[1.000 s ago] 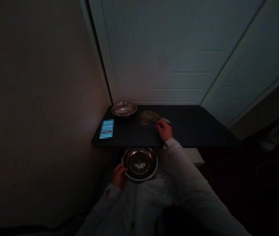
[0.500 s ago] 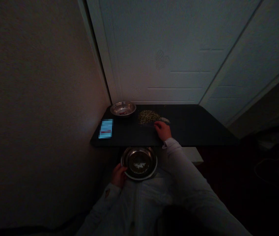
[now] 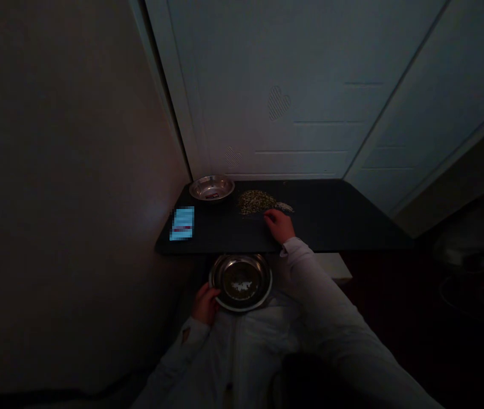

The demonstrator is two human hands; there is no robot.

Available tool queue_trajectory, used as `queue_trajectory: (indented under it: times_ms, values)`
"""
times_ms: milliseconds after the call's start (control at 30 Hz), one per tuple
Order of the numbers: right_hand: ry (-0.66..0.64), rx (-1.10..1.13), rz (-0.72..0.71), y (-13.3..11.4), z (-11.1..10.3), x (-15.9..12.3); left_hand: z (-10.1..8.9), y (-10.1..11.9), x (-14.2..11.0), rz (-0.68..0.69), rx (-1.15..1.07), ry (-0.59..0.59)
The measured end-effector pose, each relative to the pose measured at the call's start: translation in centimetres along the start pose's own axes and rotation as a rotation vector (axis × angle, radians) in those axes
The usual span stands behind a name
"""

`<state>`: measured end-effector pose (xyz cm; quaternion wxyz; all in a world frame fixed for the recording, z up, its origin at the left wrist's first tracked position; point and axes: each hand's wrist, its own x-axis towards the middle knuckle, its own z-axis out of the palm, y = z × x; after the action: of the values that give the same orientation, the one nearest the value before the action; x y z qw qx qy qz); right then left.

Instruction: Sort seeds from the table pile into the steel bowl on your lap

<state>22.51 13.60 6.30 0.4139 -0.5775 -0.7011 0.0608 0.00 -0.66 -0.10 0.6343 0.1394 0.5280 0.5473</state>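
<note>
My left hand [image 3: 205,305] grips the left rim of a shiny metal bowl [image 3: 265,295], which sits below the front edge of the dark table. Small dark bits lie over the bottom of that bowl around a bright patch. Above the tabletop, my right hand [image 3: 280,224] has its thumb and fingers pinched together. Whether anything is between them is too dark to make out. Just beyond the fingertips spreads a pile of small mixed grains or seeds [image 3: 257,201]. A smaller heap of pale grains [image 3: 284,207] lies at its right, close to the knuckles.
A second metal bowl [image 3: 212,188] with a label inside stands at the table's back left. In front of it lies a bright, pixelated phone-like rectangle [image 3: 182,223]. The dark table [image 3: 344,221] meets a white panelled door [image 3: 242,85] behind; a wall [image 3: 75,199] rises on the left.
The view has shifted very slightly. My right hand keeps its pinch near the grains, its fingertips a touch further left; my left hand stays on the bowl.
</note>
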Motion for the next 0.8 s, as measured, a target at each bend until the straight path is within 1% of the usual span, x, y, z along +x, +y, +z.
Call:
queue_trajectory:
  times_ms: [167,333,467,633,700,800]
  values:
    - [0.012,0.085,0.028,0.05,-0.12,-0.04,-0.1,0.01,0.03,0.011,0.032,-0.003]
    - [0.025,0.064,0.051,0.09,-0.07,0.0,-0.24,-0.16,0.19,0.007,0.022,0.002]
    - [0.001,0.044,0.016,-0.05,-0.07,-0.03,-0.27,-0.29,0.38,0.0,-0.003,-0.005]
    - [-0.024,0.122,-0.025,-0.17,0.0,-0.17,-0.25,-0.28,0.4,0.008,0.0,-0.013]
    - [-0.013,0.126,-0.002,-0.12,0.04,-0.18,-0.23,-0.24,0.33,0.008,0.009,-0.018]
    - [0.038,0.101,0.051,0.0,0.11,-0.11,-0.21,-0.23,0.27,0.012,0.02,-0.011]
